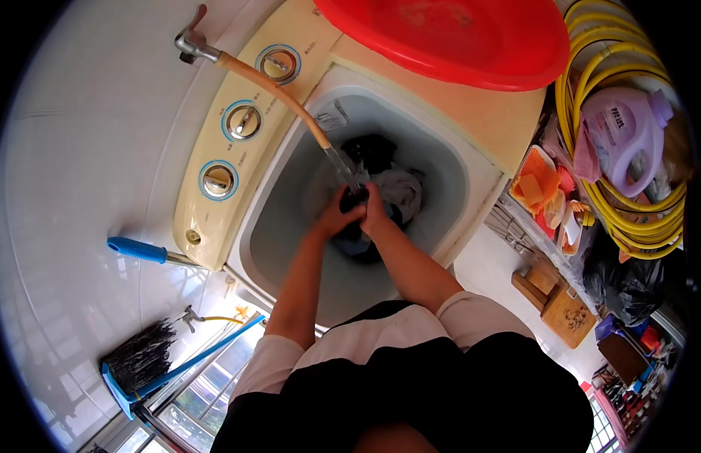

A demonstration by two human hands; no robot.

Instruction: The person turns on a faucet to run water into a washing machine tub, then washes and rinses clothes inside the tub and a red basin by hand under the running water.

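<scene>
Both my hands are down inside the grey tub (278, 241) of a washing machine. My left hand (338, 214) and my right hand (374, 210) come together around a small black cloth item (353, 198), fingers closed on it. Its exact kind is hard to make out. Water runs onto it from an orange-brown hose (278, 92), fitted to a metal tap (198, 47). Around and below my hands lie a black garment (370, 151) and a light grey garment (400, 192). More dark cloth is partly hidden beneath my hands.
A cream control panel with knobs (241, 121) borders the tub on the left. On the machine's far side sits a red basin (471, 45). At right are a coiled yellow hose (656, 226) and a purple detergent bottle (618, 124). A broom (139, 359) stands lower left.
</scene>
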